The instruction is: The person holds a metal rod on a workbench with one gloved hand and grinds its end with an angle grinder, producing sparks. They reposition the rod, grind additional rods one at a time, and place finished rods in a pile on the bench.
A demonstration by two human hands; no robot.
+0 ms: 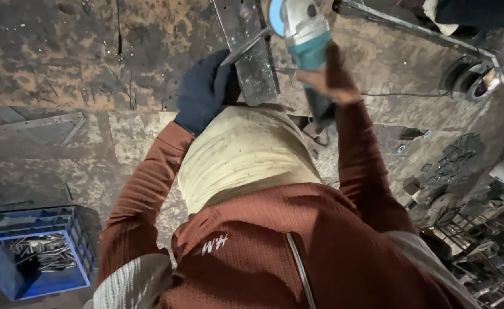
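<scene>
Steel bar (252,63) sits in the gloved left hand (203,91)'s closed grip; right hand (329,80) clasps the grinder (303,28).

left hand (205,91) gloved: grips steel bar (251,54) | right hand (327,80): holds angle grinder (304,31)

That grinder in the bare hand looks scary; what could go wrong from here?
Three likely risks. The right hand holding the grinder is bare, so sparks or the disc could hurt it. The gloved left hand steadies the metal bar close to the disc, so a slip might catch it. The bar seems held by hand only, so it may shift.
</scene>
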